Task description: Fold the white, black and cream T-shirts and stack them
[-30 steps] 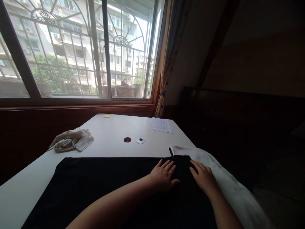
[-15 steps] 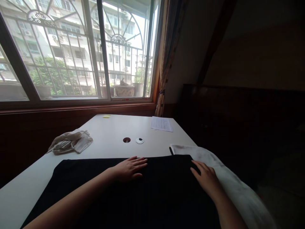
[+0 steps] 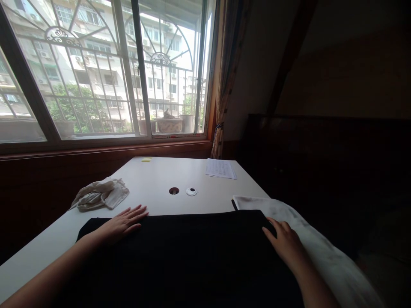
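Note:
A large piece of black cloth (image 3: 199, 256) lies spread over the near part of the white table (image 3: 150, 179); its garment kind, if any, does not show. Flat on its far left part rests my left hand (image 3: 123, 222), fingers stretched out and the tips reaching the cloth's far edge. My right hand (image 3: 284, 235) touches the cloth's right edge near the far corner, with thumb and fingers apart. Beside the right hand, white fabric (image 3: 308, 231) hangs over the table's right side, with a dark, thin object (image 3: 234, 205) at its corner.
A crumpled beige cloth (image 3: 101, 194) lies at the table's left edge. Toward the back are a round hole (image 3: 174, 191), a white ring-shaped cover (image 3: 192, 192), printed papers (image 3: 221, 168) and a yellow note (image 3: 147, 159). A barred window (image 3: 96, 77) and curtain (image 3: 221, 85) stand behind.
My left hand has slid left across the black cloth, from near its middle to its left part. My right hand stays at the right edge. The view has shifted slightly.

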Tool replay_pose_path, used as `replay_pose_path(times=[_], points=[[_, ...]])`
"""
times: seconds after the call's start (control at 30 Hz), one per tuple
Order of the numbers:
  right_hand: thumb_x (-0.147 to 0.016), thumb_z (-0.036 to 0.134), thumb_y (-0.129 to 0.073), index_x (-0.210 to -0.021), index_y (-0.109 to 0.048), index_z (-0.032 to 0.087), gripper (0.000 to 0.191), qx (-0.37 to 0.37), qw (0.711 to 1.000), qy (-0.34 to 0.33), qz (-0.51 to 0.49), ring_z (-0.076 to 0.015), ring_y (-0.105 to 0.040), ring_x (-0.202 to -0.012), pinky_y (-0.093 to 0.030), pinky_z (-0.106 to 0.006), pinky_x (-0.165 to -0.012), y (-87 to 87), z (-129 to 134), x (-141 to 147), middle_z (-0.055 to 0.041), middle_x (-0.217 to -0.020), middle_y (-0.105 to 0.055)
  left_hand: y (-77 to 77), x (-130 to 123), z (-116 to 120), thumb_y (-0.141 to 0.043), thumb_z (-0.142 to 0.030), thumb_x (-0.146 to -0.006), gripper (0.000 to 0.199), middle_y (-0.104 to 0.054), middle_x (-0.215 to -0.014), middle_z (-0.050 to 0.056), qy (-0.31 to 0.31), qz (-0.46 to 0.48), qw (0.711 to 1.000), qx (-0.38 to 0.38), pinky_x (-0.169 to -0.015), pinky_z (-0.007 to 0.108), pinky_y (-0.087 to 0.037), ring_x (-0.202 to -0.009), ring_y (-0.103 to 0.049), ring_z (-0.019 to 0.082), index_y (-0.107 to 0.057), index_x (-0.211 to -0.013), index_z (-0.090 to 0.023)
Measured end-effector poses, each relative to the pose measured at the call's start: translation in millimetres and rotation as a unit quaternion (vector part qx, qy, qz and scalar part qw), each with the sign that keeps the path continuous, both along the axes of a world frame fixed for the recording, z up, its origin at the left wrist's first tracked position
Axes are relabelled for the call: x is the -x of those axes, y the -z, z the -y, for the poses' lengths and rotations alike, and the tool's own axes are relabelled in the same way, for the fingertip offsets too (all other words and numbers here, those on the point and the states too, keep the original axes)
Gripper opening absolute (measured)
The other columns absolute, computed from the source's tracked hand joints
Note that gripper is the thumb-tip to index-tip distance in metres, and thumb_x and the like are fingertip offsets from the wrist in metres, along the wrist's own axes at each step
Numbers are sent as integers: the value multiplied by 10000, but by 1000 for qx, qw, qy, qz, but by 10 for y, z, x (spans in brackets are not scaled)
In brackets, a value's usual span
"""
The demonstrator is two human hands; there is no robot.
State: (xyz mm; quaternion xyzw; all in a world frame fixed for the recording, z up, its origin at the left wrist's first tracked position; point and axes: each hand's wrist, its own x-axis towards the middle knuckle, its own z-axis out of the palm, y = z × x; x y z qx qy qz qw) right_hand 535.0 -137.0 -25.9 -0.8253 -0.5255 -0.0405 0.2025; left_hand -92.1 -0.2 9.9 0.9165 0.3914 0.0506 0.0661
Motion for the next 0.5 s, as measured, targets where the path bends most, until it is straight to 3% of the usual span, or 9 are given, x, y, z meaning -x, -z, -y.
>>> replay_pose_path(times=[0.13,0.3,0.5], points=[[-933,514,-425,-1275,-599,159,524,31,998,36,-44,-330,-648,-1104,-519,-432,-928,-85,34,52,-158,-1246,-655,141,495,-90,-429,-549,-1035,501,-392,-1609,17,-66,21,997,-18,-1181,537,-373,-1471,-402,328,-447,-1509,-388],[-918,646,-414,-1118,-634,178,555,96,988,63,-99,-333,-715,-881,-553,-447,-765,-208,81,42,-142,-968,-744,257,888,-150,-493,-577,-992,492,-490,-1562,25,-86,61,994,-22,-1157,518,-420,-1414,-493,322,-553,-1441,-384],[-894,601,-463,-1078,-731,179,533,65,987,34,-145,-359,-702,-1059,-556,-465,-887,-308,143,59,-175,-1162,-738,280,1176,-84,-590,-633,-910,518,-636,-1433,50,-136,159,978,-21,-1087,480,-509,-1302,-606,329,-686,-1324,-336]])
